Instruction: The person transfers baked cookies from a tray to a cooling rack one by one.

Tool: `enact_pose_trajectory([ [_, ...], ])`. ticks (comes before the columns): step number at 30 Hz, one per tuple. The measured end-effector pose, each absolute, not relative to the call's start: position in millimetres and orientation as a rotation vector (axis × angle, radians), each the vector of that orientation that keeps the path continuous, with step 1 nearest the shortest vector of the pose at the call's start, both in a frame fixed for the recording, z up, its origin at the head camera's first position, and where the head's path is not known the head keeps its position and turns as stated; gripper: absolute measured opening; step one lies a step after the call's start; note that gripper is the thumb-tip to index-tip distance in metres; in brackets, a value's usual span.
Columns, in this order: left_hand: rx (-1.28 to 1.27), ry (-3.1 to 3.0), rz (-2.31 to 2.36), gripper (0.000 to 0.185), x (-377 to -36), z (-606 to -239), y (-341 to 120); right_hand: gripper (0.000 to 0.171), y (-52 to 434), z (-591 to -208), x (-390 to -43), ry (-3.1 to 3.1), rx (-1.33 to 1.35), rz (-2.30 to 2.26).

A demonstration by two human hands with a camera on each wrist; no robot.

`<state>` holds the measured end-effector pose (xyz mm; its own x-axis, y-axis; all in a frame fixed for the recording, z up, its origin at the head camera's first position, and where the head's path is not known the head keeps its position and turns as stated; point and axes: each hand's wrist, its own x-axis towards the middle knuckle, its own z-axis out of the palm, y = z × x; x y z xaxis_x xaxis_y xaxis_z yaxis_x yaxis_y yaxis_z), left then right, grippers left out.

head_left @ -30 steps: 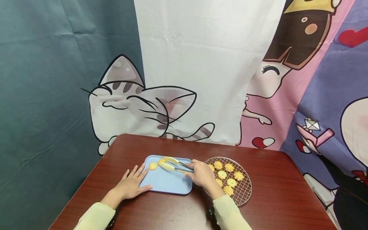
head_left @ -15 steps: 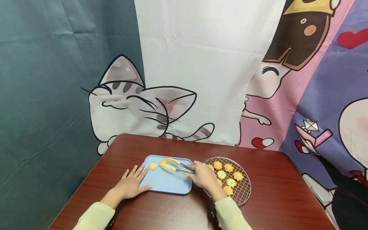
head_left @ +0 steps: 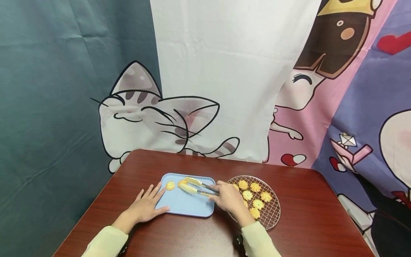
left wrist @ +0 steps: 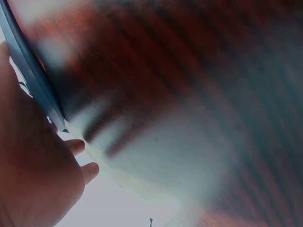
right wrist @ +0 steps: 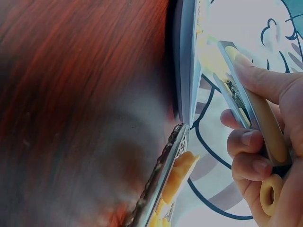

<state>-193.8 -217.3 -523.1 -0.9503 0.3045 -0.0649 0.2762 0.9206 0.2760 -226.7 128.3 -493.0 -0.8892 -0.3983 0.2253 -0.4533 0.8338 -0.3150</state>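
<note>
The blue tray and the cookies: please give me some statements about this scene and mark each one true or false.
1. The right hand holds yellow tongs over the blue tray. True.
2. The left hand grips a cookie. False: it rests flat, fingers straight, on the tray's left edge.
3. The cooling rack is square and stands left of the tray. False: it is round and lies to the tray's right.
4. One cookie lies on the tray near its far left corner. True.
5. The tongs' tips are at a second cookie on the tray. True.
6. The cooling rack holds no cookies. False: several swirl cookies lie on it.
</note>
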Motion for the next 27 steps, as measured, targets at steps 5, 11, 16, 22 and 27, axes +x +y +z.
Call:
enact_pose_trajectory([
  [5, 0.448, 2.982, 0.402, 0.087, -195, -523, -218, 0.051, 131, -491, -226, -2.845, 0.673, 0.556],
  [11, 0.453, 2.983, 0.398, 0.088, -195, -525, -218, 0.05, 136, -490, -221, -2.814, 0.683, 0.579],
  [16, 0.455, 2.985, 0.411, 0.088, -195, -524, -218, 0.051, 142, -488, -213, -2.775, 0.673, 0.588],
  [22, 0.458, 2.987, 0.409, 0.087, -195, -524, -218, 0.049, 155, -483, -198, -2.703, 0.645, 0.639],
  [27, 0.475, 2.988, 0.424, 0.087, -194, -524, -218, 0.048, 170, -478, -185, -2.686, 0.623, 0.641],
])
